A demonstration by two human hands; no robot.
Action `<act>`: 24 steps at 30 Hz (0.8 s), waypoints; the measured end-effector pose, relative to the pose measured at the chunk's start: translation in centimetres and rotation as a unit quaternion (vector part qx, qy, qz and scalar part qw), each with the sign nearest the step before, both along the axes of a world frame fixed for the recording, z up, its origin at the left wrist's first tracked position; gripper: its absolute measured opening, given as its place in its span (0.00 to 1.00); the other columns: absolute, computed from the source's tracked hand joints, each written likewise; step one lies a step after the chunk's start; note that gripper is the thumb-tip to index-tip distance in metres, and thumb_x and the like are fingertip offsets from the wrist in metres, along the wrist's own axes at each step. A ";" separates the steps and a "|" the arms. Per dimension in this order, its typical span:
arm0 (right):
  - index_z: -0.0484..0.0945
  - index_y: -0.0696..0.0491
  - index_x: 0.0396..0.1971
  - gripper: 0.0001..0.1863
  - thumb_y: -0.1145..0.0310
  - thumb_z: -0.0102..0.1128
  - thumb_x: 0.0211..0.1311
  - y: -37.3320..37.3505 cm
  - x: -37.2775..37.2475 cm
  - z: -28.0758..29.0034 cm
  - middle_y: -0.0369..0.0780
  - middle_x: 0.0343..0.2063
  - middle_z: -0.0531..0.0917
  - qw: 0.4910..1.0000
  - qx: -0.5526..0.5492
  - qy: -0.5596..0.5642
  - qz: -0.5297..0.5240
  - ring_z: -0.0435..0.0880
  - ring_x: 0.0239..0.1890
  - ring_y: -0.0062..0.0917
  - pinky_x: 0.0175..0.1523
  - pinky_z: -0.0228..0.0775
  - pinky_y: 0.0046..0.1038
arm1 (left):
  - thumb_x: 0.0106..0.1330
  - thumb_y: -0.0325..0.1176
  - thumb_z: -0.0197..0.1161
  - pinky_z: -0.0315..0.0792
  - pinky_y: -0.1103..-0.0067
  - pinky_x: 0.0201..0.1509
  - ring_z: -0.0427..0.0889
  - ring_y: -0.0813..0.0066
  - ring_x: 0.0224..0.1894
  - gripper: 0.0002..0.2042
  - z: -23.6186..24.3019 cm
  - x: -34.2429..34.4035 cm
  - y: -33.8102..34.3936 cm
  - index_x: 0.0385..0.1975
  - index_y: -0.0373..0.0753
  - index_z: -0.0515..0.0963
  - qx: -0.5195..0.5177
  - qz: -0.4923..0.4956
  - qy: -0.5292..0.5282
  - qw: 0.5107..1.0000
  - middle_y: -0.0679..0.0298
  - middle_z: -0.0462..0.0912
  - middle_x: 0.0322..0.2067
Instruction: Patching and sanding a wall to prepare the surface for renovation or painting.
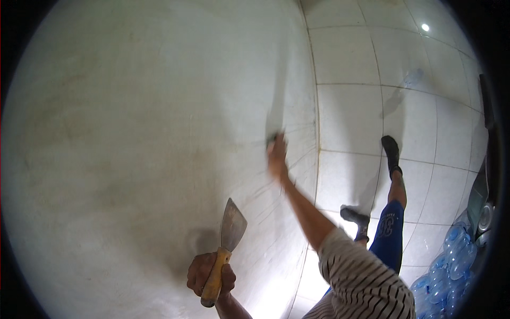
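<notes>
My left hand (199, 272) grips a putty knife (232, 228) by its wooden handle. The flat metal blade points upward in the picture, and its surface looks worn and stained. Higher up, my right hand (277, 157) reaches out to the pale wall (149, 106), blurred by motion. Something small and dark shows at its fingertips against the wall, too smeared to name. Grey-brown smudges and thin dark streaks mark the wall around both hands.
White floor tiles (345, 119) meet the wall along an edge right of my hands. My feet in dark socks (390, 149) stand there. Clear bluish plastic bottles (451, 260) are piled at the lower right, beside dark objects (486, 186) along the rim.
</notes>
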State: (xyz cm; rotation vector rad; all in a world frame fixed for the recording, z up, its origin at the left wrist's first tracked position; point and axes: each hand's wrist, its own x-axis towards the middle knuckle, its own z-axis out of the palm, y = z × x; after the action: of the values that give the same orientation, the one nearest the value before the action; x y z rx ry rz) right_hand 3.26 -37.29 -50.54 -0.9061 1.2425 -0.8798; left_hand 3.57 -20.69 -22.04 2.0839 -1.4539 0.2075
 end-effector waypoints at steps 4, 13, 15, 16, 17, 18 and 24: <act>0.38 0.64 0.65 0.36 0.60 0.41 0.65 8.2 1.6 1.5 0.56 0.65 0.45 0.995 -0.100 -0.001 -0.021 0.47 0.66 0.50 0.68 0.36 0.45 | 0.47 0.34 0.68 0.68 0.83 0.22 0.73 0.83 0.21 0.10 0.2 0.1 -1.9 0.22 0.34 0.77 0.054 -0.090 -0.074 0.992 0.69 0.76 0.18; 0.38 0.60 0.66 0.36 0.64 0.43 0.63 6.4 1.0 4.1 0.52 0.67 0.39 0.994 0.019 -0.109 -0.013 0.36 0.69 0.48 0.70 0.29 0.41 | 0.53 0.33 0.63 0.75 0.78 0.22 0.78 0.69 0.19 0.12 0.9 -0.4 -5.7 0.34 0.33 0.75 0.074 -0.223 -0.060 0.970 0.59 0.79 0.21; 0.41 0.60 0.65 0.33 0.63 0.41 0.65 3.4 0.3 -0.2 0.54 0.66 0.43 0.993 -0.099 0.042 -0.051 0.42 0.67 0.51 0.69 0.33 0.43 | 0.53 0.32 0.63 0.74 0.78 0.21 0.77 0.69 0.18 0.12 0.5 -0.4 -4.9 0.34 0.32 0.75 0.082 -0.247 -0.063 0.963 0.59 0.79 0.21; 0.43 0.61 0.65 0.32 0.63 0.39 0.67 0.8 0.1 -1.3 0.55 0.66 0.45 0.997 -0.014 -0.017 -0.068 0.43 0.67 0.50 0.70 0.31 0.43 | 0.53 0.32 0.63 0.74 0.78 0.21 0.77 0.69 0.19 0.12 0.2 0.8 -3.4 0.34 0.32 0.75 0.064 -0.217 -0.077 0.971 0.59 0.79 0.21; 0.42 0.63 0.64 0.32 0.63 0.39 0.67 -1.1 -1.8 0.0 0.57 0.65 0.45 0.996 0.054 -0.064 -0.038 0.40 0.68 0.51 0.70 0.31 0.43 | 0.52 0.32 0.63 0.74 0.78 0.21 0.78 0.69 0.19 0.12 0.0 0.9 -3.3 0.34 0.32 0.75 0.048 -0.185 -0.087 0.978 0.59 0.79 0.21; 0.42 0.64 0.64 0.33 0.63 0.40 0.67 -0.3 -0.8 -1.6 0.57 0.65 0.44 0.999 0.004 -0.040 -0.034 0.38 0.68 0.51 0.70 0.31 0.43 | 0.49 0.39 0.71 0.64 0.90 0.25 0.73 0.82 0.24 0.17 -0.5 0.5 -3.2 0.28 0.34 0.74 0.038 -0.126 -0.081 0.988 0.72 0.76 0.22; 0.39 0.65 0.64 0.37 0.64 0.45 0.62 1.8 0.0 5.9 0.55 0.66 0.41 0.999 -0.016 -0.017 0.035 0.37 0.70 0.45 0.70 0.32 0.41 | 0.52 0.33 0.63 0.76 0.78 0.22 0.78 0.69 0.20 0.12 1.8 0.2 -4.1 0.33 0.33 0.75 0.074 -0.241 -0.078 0.965 0.58 0.79 0.21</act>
State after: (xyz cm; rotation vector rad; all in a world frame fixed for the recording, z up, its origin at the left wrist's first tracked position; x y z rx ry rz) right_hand 3.29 -35.53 -44.62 -0.9521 1.1636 -0.8578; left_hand 3.82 -24.81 -20.21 1.7834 -2.0772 0.0700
